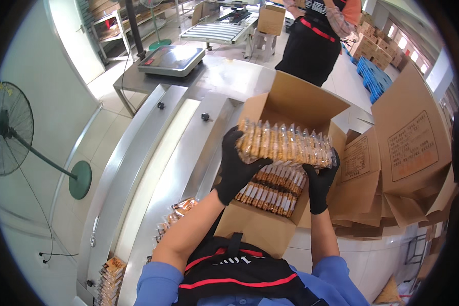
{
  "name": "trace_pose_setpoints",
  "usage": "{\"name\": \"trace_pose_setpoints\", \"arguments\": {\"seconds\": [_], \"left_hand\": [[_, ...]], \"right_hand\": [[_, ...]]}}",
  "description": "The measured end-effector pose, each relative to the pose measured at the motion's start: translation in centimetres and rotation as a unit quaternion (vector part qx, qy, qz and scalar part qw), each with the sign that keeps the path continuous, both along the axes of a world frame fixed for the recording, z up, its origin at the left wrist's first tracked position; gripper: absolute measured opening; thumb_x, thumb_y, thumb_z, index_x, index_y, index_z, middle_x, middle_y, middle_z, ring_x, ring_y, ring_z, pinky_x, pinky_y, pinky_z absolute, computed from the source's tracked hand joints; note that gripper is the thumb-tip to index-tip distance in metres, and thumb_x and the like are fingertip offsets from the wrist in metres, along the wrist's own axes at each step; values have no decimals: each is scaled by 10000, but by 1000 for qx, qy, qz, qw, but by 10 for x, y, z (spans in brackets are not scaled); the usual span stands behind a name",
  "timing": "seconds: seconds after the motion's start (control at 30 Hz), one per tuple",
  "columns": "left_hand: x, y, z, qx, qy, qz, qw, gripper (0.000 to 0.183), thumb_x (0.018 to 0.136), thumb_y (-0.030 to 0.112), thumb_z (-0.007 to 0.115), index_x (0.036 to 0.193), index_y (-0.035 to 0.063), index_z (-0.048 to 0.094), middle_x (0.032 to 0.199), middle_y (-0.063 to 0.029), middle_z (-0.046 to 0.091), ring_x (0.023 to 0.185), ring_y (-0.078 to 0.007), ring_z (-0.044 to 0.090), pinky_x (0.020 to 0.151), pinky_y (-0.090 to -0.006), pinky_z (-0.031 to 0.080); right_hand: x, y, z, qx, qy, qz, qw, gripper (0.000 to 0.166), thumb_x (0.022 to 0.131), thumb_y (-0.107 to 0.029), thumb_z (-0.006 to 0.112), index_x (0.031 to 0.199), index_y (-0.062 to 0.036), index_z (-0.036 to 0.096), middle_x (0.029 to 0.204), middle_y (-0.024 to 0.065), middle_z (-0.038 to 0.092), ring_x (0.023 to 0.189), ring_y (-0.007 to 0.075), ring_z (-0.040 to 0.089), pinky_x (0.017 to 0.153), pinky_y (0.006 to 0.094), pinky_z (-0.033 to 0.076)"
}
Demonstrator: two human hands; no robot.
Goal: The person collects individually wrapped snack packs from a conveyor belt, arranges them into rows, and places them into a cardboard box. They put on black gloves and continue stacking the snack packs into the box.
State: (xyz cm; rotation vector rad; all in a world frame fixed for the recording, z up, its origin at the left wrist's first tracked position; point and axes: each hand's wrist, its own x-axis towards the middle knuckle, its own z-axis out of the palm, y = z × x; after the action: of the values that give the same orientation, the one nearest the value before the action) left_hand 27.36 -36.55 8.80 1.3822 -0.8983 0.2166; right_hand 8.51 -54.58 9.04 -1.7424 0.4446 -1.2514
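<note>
Between my two black-gloved hands a row of clear plastic snack packets [285, 143] is squeezed together, raised over an open cardboard box [256, 225]. My left hand [235, 164] presses the row's left end, its thumb along the near side. At the right end, my right hand [321, 179] grips with the thumb below the packets. Inside the box, more packets [271, 191] stand in two tight rows with pale labels showing. The held row hides the far part of the box's inside. All the box flaps stand or fold outward.
A steel conveyor [149, 168] runs along my left, bearing packets [111, 281] near its front end. Flattened or partly folded cartons [409, 149] lean at my right. Beyond the box are a platform scale [172, 60] and a person in a black apron [310, 46]. A pedestal fan [80, 179] stands left.
</note>
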Motion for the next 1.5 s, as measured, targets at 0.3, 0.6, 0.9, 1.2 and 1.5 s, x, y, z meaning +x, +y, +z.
{"name": "trace_pose_setpoints", "arguments": {"seconds": [0.3, 0.6, 0.9, 1.2, 1.5], "left_hand": [[12, -91, -34, 92, -72, 2, 993, 877, 700, 351, 935, 1333, 21, 426, 1291, -196, 487, 1246, -375, 478, 1070, -455, 396], [25, -122, -37, 250, -120, 27, 961, 854, 737, 395, 900, 1330, -19, 444, 1305, -247, 488, 1226, -419, 493, 1041, -474, 429], [38, -164, -34, 483, -71, 21, 872, 1030, 803, 703, 705, 1407, -82, 425, 1292, -324, 539, 1200, -455, 560, 984, -492, 481], [63, -215, -72, 637, -198, -15, 745, 826, 933, 756, 414, 1250, 38, 673, 1223, -282, 632, 1137, -409, 605, 1003, -497, 457], [72, -231, -101, 595, -153, -68, 786, 718, 964, 705, 381, 1038, 106, 770, 1087, -175, 732, 1029, -367, 684, 957, -499, 482]], "right_hand": [[-15, -54, -37, 63, 48, -63, 995, 820, 789, -98, 870, 1442, -47, 376, 1328, 146, 502, 1208, 246, 536, 1028, 376, 463], [2, -73, -75, -65, 133, -207, 967, 763, 817, -246, 866, 1405, -31, 431, 1354, 173, 481, 1313, 327, 444, 1113, 433, 363], [34, -78, -65, -120, 273, -205, 932, 590, 869, -303, 789, 1300, 6, 532, 1361, 224, 470, 1286, 412, 425, 1092, 489, 370], [67, -120, -113, -158, 420, -253, 857, 638, 944, -529, 617, 1190, 60, 616, 1209, 291, 608, 1141, 446, 555, 1045, 479, 417], [77, -115, -99, -214, 436, -189, 854, 494, 946, -545, 603, 1158, -112, 710, 1125, 199, 646, 1103, 381, 584, 935, 528, 433]]}}
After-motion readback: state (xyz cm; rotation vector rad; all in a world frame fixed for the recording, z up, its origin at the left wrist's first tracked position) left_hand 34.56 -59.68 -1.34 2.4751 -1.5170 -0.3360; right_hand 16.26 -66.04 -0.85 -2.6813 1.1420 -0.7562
